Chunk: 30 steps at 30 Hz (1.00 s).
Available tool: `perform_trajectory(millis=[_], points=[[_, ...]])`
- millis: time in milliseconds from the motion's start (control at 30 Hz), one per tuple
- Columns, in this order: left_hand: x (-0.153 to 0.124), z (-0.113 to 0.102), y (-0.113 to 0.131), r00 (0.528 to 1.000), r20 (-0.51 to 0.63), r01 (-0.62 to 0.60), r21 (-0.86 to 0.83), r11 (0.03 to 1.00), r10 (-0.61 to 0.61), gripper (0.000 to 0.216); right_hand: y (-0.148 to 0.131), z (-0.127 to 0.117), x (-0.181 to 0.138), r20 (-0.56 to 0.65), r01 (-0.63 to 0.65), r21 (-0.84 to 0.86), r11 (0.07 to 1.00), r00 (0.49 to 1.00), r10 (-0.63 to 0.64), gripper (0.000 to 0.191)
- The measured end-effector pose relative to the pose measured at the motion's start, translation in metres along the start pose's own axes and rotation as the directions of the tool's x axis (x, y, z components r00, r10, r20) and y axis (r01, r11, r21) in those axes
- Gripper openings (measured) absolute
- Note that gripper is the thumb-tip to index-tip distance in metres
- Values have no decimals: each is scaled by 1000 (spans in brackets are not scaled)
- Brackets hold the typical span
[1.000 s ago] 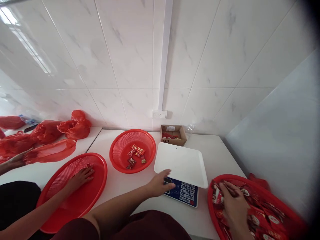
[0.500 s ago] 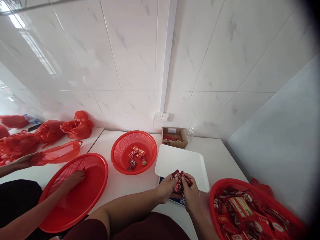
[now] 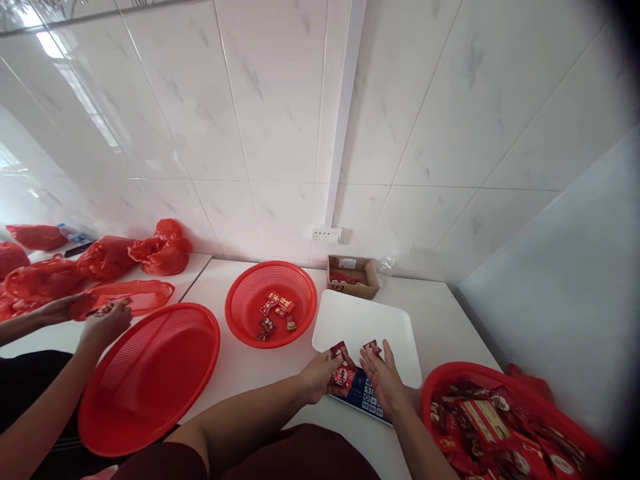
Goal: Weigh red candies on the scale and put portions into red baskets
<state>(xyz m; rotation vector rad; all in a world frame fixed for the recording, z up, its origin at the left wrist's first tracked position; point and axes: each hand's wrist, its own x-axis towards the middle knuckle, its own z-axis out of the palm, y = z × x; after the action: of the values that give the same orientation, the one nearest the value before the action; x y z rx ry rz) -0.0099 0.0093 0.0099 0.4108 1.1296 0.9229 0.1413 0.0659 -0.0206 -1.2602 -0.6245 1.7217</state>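
Observation:
My left hand is closed on dark-red snack packets, held over the front left part of the digital scale. My right hand is apart from it, with fingers spread, above the right side of the scale. A small red packet shows just past its fingertips; whether it touches them or rests on the white scale pan I cannot tell. The scale's blue keypad is partly visible between my hands.
A red basket heaped with packets stands right. Another red basket holds several packets. At the back is a cardboard box. On the left, a co-worker's hands hold packets and a red bag beside a red basin.
My hands have moved apart, the left one leftward with its packets. My right fingers have spread. The co-worker's hand has left the basin and come up to the red bag with packets.

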Motion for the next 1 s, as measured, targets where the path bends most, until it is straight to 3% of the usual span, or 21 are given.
perform_trajectory(millis=[133,267,367,467,567,600,667,800,900,1000], points=[[-3,0,0,1000,8,26,29,999,-26,40,2,-2,0,23,49,-48,998,999,-48,100],[-7,3,3,999,15,34,56,998,-35,38,-13,6,-5,134,173,-102,980,978,-159,87],[-8,3,5,999,25,29,70,997,-31,41,-21,9,-10,164,197,-176,965,972,-169,82],[-7,0,3,1000,29,9,129,992,-13,44,-15,6,-16,235,123,-296,947,971,-53,68],[-3,-4,-4,996,82,1,251,968,-23,50,2,-4,-19,415,54,-406,912,900,132,53],[0,-5,-8,992,115,16,282,959,-50,51,8,-7,-18,427,58,-436,898,892,150,49],[5,-7,-15,983,140,66,333,941,-118,51,18,-12,-14,416,102,-503,858,899,137,44],[12,-14,-26,991,61,85,378,922,-116,45,17,-12,-6,365,43,-479,877,918,154,42],[13,-20,-28,991,-6,125,361,924,-132,39,2,-5,-4,249,-48,-271,961,961,119,44],[10,-27,-26,989,-75,143,270,952,-127,36,-10,-1,0,96,-119,-30,992,988,121,58]])
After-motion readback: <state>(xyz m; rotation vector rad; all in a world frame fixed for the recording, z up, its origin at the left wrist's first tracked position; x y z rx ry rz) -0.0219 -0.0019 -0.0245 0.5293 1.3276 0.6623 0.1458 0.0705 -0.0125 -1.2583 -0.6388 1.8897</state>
